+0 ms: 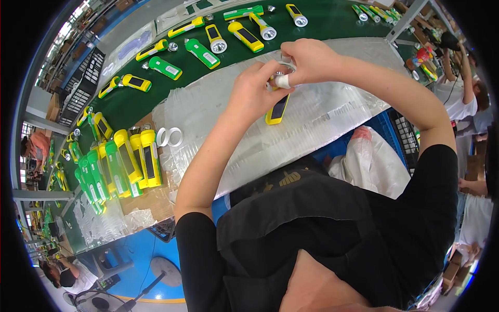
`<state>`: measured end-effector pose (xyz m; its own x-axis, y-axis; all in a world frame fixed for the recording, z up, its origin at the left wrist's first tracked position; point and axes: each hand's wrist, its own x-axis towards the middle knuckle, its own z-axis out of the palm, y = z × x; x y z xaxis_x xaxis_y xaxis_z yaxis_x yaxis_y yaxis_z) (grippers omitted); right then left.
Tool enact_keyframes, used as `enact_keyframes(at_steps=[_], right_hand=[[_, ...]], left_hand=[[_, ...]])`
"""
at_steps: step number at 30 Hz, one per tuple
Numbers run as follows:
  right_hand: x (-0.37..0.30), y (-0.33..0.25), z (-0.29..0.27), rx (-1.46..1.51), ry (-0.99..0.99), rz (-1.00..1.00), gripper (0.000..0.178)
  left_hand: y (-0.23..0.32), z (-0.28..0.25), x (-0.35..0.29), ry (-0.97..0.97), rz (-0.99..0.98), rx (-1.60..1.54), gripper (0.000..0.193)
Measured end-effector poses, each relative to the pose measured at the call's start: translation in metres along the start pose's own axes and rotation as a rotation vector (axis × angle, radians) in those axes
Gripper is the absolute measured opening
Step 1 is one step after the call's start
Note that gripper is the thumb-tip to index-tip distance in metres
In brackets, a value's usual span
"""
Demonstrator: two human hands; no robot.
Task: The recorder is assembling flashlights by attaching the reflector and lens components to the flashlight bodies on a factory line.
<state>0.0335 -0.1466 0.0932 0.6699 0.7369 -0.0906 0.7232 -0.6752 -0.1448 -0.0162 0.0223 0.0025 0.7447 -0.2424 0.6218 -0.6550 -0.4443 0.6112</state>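
Note:
Above the plastic-covered worktop [228, 151], both hands meet at the head of a yellow flashlight [278, 110] with a dark panel, its body slanting down toward me. My left hand [254, 88] is closed around the flashlight's head end. Fingers bent, my right hand [314, 61] grips a white ring [291, 66] at the same end. A white cover sits on a fingertip between the hands. The fingers hide most of the flashlight's head, so whether the ring is seated on it I cannot tell. Two loose white rings [175, 137] lie on the worktop to the left.
Several yellow and green flashlights [148, 158] are bunched at the left. More, some with the head apart, lie along the green belt [161, 93] beyond the worktop. A white sack [371, 161] and black crate [403, 135] are at right. Other people work on both sides.

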Motion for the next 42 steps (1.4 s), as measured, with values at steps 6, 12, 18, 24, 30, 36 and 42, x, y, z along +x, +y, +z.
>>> enact_keyframes(at_steps=[6, 12, 18, 24, 30, 36, 42], right_hand=[[-0.002, 0.013, -0.004, 0.132, 0.052, -0.074, 0.054], [0.004, 0.009, 0.003, -0.109, 0.037, 0.202, 0.056], [0.003, 0.019, 0.01, 0.185, 0.152, -0.152, 0.059], [-0.008, 0.019, 0.11, 0.733, 0.578, 0.135, 0.066], [-0.008, -0.059, 0.189, 0.994, 0.646, 0.33, 0.063], [-0.038, -0.021, 0.144, 1.554, -0.525, -0.578, 0.07], [0.057, 0.085, 0.078, 1.229, -0.073, -0.173, 0.05]], left_hand=[[-0.001, 0.004, 0.001, 0.019, 0.018, -0.02, 0.038], [-0.002, 0.005, 0.001, 0.029, 0.001, 0.071, 0.038], [-0.004, 0.003, 0.002, 0.035, 0.008, 0.0, 0.038], [-0.01, -0.007, -0.009, 0.106, 0.009, 0.011, 0.036], [-0.006, -0.009, -0.03, 0.135, -0.108, -0.302, 0.033], [0.074, -0.027, -0.022, -0.029, 0.202, -0.697, 0.047], [-0.005, -0.048, 0.052, 0.058, 0.119, 0.251, 0.026]])
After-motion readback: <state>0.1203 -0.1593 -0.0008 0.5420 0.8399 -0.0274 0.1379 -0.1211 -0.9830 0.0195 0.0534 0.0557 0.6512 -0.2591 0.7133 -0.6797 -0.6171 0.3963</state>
